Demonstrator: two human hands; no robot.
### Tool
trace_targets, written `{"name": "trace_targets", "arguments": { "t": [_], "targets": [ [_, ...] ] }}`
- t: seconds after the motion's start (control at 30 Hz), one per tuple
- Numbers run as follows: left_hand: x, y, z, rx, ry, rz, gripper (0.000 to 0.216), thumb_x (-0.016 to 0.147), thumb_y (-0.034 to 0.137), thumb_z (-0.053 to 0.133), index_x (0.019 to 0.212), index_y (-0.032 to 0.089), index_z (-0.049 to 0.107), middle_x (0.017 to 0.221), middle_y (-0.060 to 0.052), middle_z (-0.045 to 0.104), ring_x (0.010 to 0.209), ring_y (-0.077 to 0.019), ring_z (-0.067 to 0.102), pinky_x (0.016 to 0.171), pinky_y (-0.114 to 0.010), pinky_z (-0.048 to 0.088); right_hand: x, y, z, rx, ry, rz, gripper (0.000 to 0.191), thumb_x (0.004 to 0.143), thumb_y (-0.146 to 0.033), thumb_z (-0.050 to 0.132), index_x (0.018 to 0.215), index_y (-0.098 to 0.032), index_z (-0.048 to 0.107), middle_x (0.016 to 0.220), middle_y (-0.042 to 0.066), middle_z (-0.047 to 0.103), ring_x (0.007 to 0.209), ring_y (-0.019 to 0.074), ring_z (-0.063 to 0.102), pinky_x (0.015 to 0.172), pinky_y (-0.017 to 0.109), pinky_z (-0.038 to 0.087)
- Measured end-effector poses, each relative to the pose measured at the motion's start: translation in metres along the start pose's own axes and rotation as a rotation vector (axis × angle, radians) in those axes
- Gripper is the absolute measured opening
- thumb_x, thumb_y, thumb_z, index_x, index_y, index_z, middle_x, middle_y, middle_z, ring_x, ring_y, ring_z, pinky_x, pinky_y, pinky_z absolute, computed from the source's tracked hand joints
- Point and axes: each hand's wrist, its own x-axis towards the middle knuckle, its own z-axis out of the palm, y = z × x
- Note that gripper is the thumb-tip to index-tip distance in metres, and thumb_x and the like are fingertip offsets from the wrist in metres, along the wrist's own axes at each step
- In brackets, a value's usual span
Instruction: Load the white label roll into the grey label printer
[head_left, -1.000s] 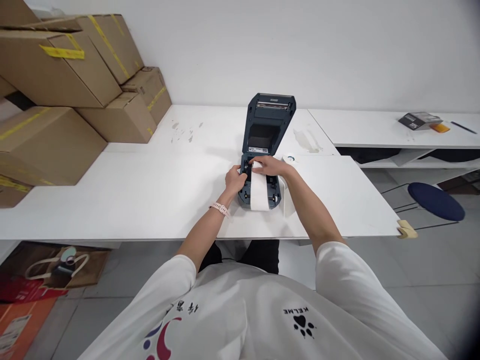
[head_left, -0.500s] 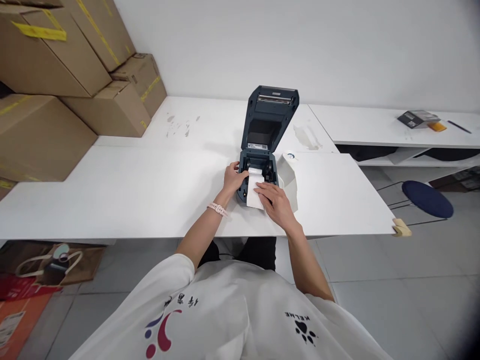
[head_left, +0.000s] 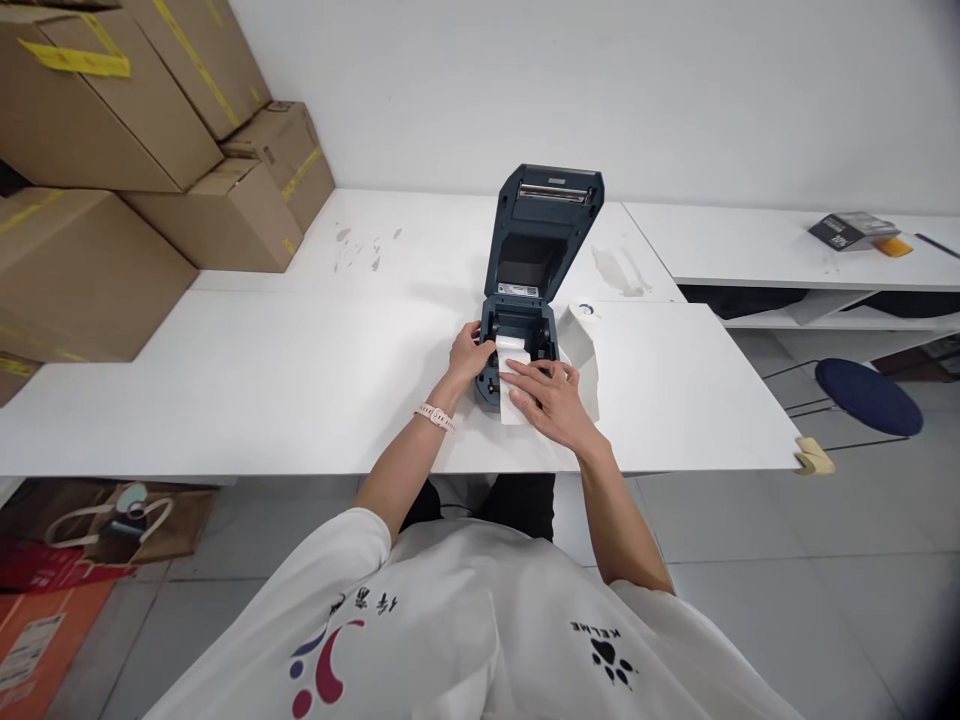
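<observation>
A dark blue-grey label printer (head_left: 487, 312) stands on the white table with its lid (head_left: 559, 215) tilted up and back. White label paper (head_left: 513, 408) comes from a roll inside it and hangs over the front edge. My left hand (head_left: 469, 355) grips the printer's left wall, its thumb reaching inward to the paper. Across the strip lies my right hand (head_left: 553, 400), fingers stretched out and touching the paper. The palm hides part of the printer's right front. Beside the printer on the right is a loose piece of pale backing paper (head_left: 585, 350).
Cardboard boxes (head_left: 86, 270) are stacked at the left end of the table (head_left: 360, 400). A side shelf (head_left: 750, 245) on the right carries a small black and grey box (head_left: 847, 232). A blue stool (head_left: 868, 397) stands on the floor, near the table's padded corner (head_left: 814, 457).
My right hand has shifted slightly left over the label paper, its fingers lying further across it. The strip's lower end hangs slightly lower. My left hand keeps its place on the printer.
</observation>
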Motion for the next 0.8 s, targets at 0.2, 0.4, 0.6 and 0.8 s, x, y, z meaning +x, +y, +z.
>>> {"name": "trace_targets", "arguments": {
  "t": [0.2, 0.4, 0.6, 0.8],
  "targets": [
    [-0.005, 0.003, 0.001, -0.127, -0.036, -0.03, 0.059, 0.077, 0.028, 0.072, 0.132, 0.016, 0.054, 0.14, -0.016, 0.061, 0.115, -0.0226, 0.064, 0.093, -0.034, 0.053, -0.006, 0.006, 0.0, 0.04, -0.005, -0.016, 0.039, 0.107, -0.047, 0.043, 0.138, -0.037, 0.065, 0.156, -0.005, 0.055, 0.141, 0.0309, 0.05, 0.12, 0.058, 0.025],
    [-0.008, 0.006, 0.0, -0.186, -0.044, -0.057, 0.061, 0.076, 0.028, 0.075, 0.132, 0.017, 0.053, 0.14, -0.016, 0.06, 0.115, -0.0229, 0.064, 0.092, -0.034, 0.053, -0.011, -0.004, 0.011, -0.084, 0.055, -0.011, 0.042, 0.107, -0.047, 0.044, 0.142, -0.033, 0.063, 0.157, -0.001, 0.054, 0.136, 0.0326, 0.053, 0.116, 0.058, 0.027],
    [-0.007, 0.007, 0.001, -0.21, -0.038, -0.053, 0.062, 0.074, 0.028, 0.077, 0.131, 0.016, 0.053, 0.141, -0.017, 0.059, 0.115, -0.024, 0.064, 0.092, -0.035, 0.052, -0.015, -0.012, 0.017, -0.12, 0.107, 0.007, 0.043, 0.108, -0.046, 0.044, 0.142, -0.03, 0.063, 0.157, -0.001, 0.055, 0.135, 0.033, 0.053, 0.108, 0.054, 0.033],
    [-0.006, 0.003, 0.001, -0.208, -0.035, -0.06, 0.068, 0.071, 0.031, 0.08, 0.132, 0.017, 0.053, 0.142, -0.018, 0.058, 0.116, -0.0257, 0.064, 0.092, -0.036, 0.053, -0.015, -0.005, 0.018, -0.03, 0.122, 0.02, 0.041, 0.106, -0.047, 0.048, 0.139, -0.031, 0.065, 0.155, -0.001, 0.057, 0.136, 0.0318, 0.052, 0.106, 0.052, 0.036]
  ]
}}
